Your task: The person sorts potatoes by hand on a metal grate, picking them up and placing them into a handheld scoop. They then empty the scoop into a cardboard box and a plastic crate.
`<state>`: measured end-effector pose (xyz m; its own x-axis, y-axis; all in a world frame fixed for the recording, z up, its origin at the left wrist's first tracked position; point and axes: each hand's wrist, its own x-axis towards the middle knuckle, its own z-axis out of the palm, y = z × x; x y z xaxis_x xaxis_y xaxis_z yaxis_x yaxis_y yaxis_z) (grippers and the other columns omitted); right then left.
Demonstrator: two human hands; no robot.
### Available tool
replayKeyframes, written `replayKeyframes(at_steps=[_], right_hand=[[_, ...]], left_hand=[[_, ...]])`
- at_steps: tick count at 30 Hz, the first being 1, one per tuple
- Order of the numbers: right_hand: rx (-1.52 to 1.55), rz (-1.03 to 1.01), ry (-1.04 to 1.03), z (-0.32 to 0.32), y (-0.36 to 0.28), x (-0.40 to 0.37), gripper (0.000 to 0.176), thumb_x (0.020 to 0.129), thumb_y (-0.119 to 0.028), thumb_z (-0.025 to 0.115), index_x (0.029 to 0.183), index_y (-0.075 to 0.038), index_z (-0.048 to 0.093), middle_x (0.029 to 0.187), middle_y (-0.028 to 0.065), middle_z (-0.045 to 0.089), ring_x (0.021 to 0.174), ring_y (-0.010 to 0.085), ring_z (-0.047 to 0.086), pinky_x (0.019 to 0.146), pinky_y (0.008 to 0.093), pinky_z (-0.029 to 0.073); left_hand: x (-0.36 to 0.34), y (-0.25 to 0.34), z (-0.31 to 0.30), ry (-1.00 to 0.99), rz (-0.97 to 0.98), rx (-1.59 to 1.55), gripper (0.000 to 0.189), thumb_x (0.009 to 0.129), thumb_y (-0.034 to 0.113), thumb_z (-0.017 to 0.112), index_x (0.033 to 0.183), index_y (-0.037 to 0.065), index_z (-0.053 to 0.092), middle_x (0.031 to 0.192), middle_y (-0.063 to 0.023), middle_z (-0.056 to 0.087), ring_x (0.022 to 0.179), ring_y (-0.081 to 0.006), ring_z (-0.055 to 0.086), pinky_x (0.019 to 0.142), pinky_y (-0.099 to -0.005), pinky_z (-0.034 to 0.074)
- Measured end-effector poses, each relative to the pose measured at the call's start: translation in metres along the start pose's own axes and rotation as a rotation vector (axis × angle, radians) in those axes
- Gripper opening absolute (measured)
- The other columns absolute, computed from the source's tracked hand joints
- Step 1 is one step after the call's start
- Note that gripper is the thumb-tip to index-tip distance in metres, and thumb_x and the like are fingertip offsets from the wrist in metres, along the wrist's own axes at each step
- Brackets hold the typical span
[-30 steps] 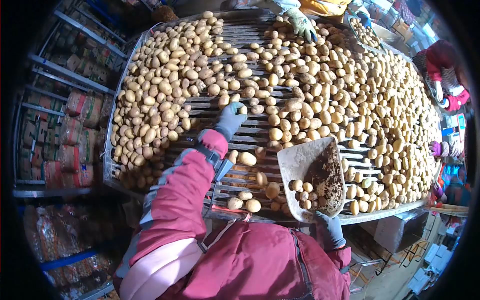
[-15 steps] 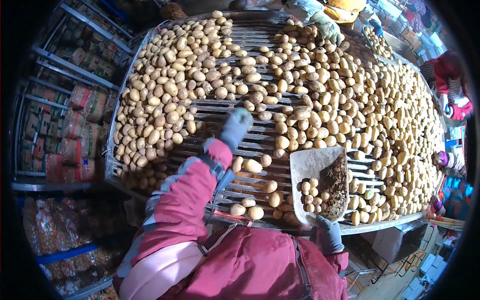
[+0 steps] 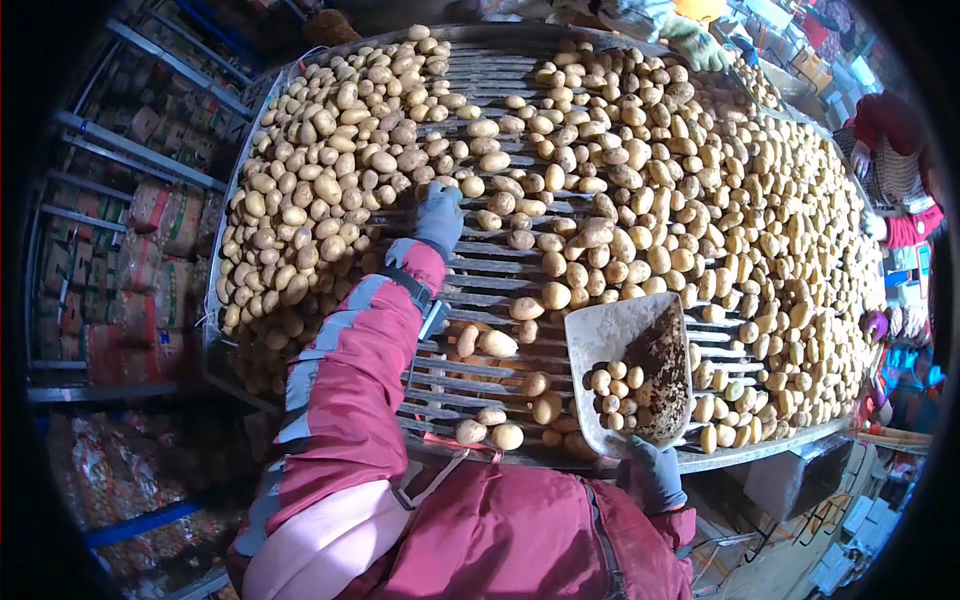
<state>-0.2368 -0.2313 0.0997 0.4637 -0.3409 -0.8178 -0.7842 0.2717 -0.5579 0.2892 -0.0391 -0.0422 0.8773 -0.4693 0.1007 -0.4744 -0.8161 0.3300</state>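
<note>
My left hand (image 3: 439, 219), in a grey glove, reaches over the slatted table (image 3: 490, 285) beside the left heap of potatoes (image 3: 330, 150). Its fingers are curled down at a potato, and whether they hold it is too small to tell. My right hand (image 3: 655, 474), also gloved, grips the near end of a white scoop (image 3: 612, 330). Several small potatoes (image 3: 618, 385) and dark dirt lie inside the scoop, which rests at the table's near edge.
A large spread of potatoes (image 3: 740, 220) covers the right side. A co-worker's gloved hand (image 3: 700, 48) is at the far edge, near a filled container (image 3: 757, 85). Another person (image 3: 900, 160) stands at the right. Shelves with sacks (image 3: 150, 260) are at the left.
My left hand has moved left and away from me, to the edge of the left heap. The co-worker's gloved hand has shifted right. My right hand still holds the scoop.
</note>
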Motion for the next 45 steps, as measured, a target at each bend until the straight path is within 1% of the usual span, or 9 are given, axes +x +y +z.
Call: replayKeyframes(at_steps=[7,12,16,18,25,29,37,42,45], right_hand=[[0.162,-0.169,0.067,0.009,-0.009,-0.002,0.018,0.091,-0.011,0.060,0.104,-0.004,0.070,0.096,0.0121,0.071,0.091,0.0297,0.070,0.078,0.0396,0.054],[0.338,-0.011,0.014,0.010,0.000,0.010,0.028,0.091,-0.017,0.060,0.113,0.000,0.065,0.095,0.0107,0.070,0.080,0.0238,0.069,0.068,0.0344,0.054],[0.348,-0.198,-0.071,0.006,0.014,0.027,0.049,0.090,-0.013,0.066,0.135,0.001,0.054,0.123,0.0081,0.065,0.108,0.0209,0.063,0.093,0.0353,0.051],[0.377,-0.099,-0.061,0.002,0.022,0.028,0.049,0.090,-0.013,0.066,0.135,0.002,0.054,0.124,0.0083,0.065,0.108,0.0211,0.063,0.093,0.0357,0.050],[0.329,-0.195,-0.087,-0.001,0.047,0.037,0.050,0.090,-0.012,0.066,0.135,0.003,0.053,0.122,0.0092,0.066,0.106,0.0212,0.064,0.092,0.0344,0.051],[0.434,0.051,-0.048,0.006,-0.007,0.016,0.044,0.090,-0.010,0.064,0.132,0.002,0.056,0.120,0.0096,0.066,0.104,0.0205,0.064,0.090,0.0345,0.052],[0.140,-0.256,0.001,0.000,0.012,0.028,0.038,0.088,-0.015,0.062,0.123,0.000,0.061,0.111,0.0107,0.068,0.104,0.0240,0.065,0.089,0.0380,0.052],[0.421,0.001,-0.029,0.008,-0.006,0.015,0.045,0.087,-0.011,0.062,0.130,0.001,0.057,0.120,0.0088,0.066,0.106,0.0251,0.063,0.092,0.0409,0.051],[0.488,-0.216,-0.013,0.010,0.001,0.017,0.051,0.088,-0.012,0.063,0.136,0.000,0.053,0.122,0.0081,0.065,0.105,0.0230,0.063,0.092,0.0379,0.052]], left_hand=[[-0.007,-0.013,-0.021,-0.127,0.079,0.077,0.021,0.080,0.013,0.071,0.099,0.011,0.062,0.111,-0.0177,0.058,0.102,-0.0420,0.062,0.083,-0.0522,0.052],[-0.025,0.052,-0.045,-0.873,-0.050,-1.453,0.027,0.088,0.017,0.077,0.111,0.005,0.069,0.090,-0.0009,0.067,0.082,-0.0120,0.064,0.075,-0.0285,0.055],[0.001,0.081,-0.038,-0.826,0.090,-1.223,0.039,0.095,0.030,0.071,0.121,0.002,0.067,0.107,-0.0074,0.070,0.098,-0.0167,0.065,0.091,-0.0333,0.054],[0.042,0.051,-0.016,0.017,0.242,-0.493,0.030,0.095,0.023,0.068,0.118,0.004,0.069,0.119,-0.0141,0.068,0.111,-0.0268,0.064,0.098,-0.0372,0.050],[-0.031,0.093,-0.053,-0.472,0.060,-0.394,0.020,0.083,0.026,0.073,0.094,0.009,0.073,0.105,-0.0147,0.065,0.101,-0.0343,0.062,0.089,-0.0429,0.051],[0.017,0.061,-0.054,0.146,0.312,-0.201,0.024,0.084,0.017,0.067,0.105,0.007,0.070,0.109,-0.0160,0.064,0.104,-0.0366,0.059,0.093,-0.0448,0.049],[0.064,0.041,-0.010,0.017,0.102,-0.005,0.014,0.084,0.015,0.065,0.095,0.014,0.074,0.098,-0.0181,0.067,0.091,-0.0402,0.066,0.081,-0.0497,0.054],[0.107,0.024,0.054,-0.457,0.694,-0.558,0.036,0.085,0.015,0.067,0.121,0.018,0.069,0.109,-0.0193,0.066,0.105,-0.0393,0.066,0.090,-0.0466,0.054],[0.079,0.088,0.017,-0.293,0.323,0.059,0.044,0.086,0.015,0.066,0.129,0.019,0.064,0.115,-0.0210,0.064,0.108,-0.0399,0.066,0.092,-0.0465,0.054]])
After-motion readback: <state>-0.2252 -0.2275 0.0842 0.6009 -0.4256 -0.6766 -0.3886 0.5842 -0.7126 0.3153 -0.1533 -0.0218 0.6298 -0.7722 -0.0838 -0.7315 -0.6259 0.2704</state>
